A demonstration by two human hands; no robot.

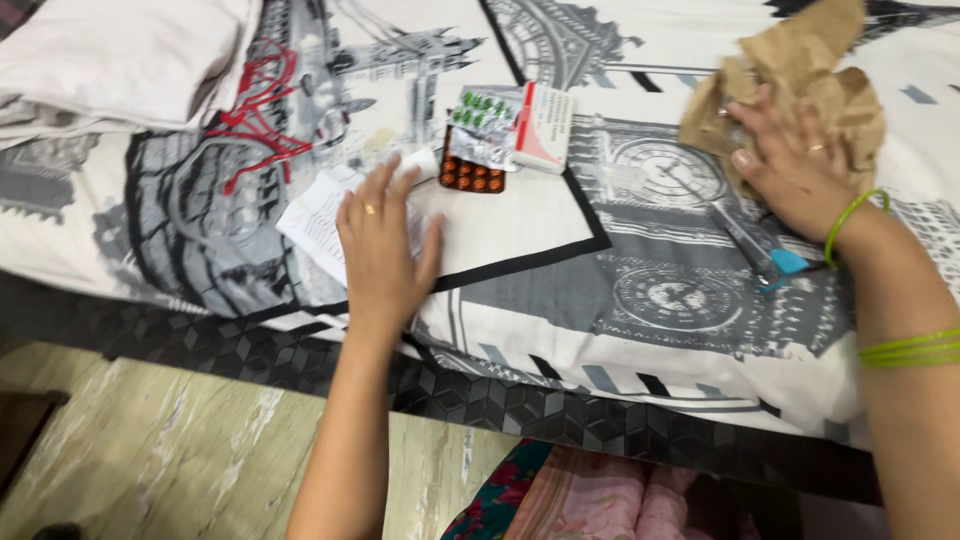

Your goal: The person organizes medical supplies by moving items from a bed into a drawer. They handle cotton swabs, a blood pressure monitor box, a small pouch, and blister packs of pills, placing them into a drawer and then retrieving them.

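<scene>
My left hand (383,243) lies flat, fingers spread, on a folded white paper leaflet (312,222) on the bed. Just beyond its fingertips sit a small white bottle (418,163), an orange blister strip (471,175), a green blister strip (483,112) and a white and red medicine box (543,126). My right hand (793,165), with a ring and green bangles, presses on a crumpled brown paper bag (800,70) at the far right. A thin tube with a blue cap (756,247) lies under that wrist.
The bedsheet (560,290) is printed with grey clock towers and a red bridge. A folded pale cloth (120,60) lies at the far left. The bed edge runs diagonally across the front, above a marbled floor (180,450).
</scene>
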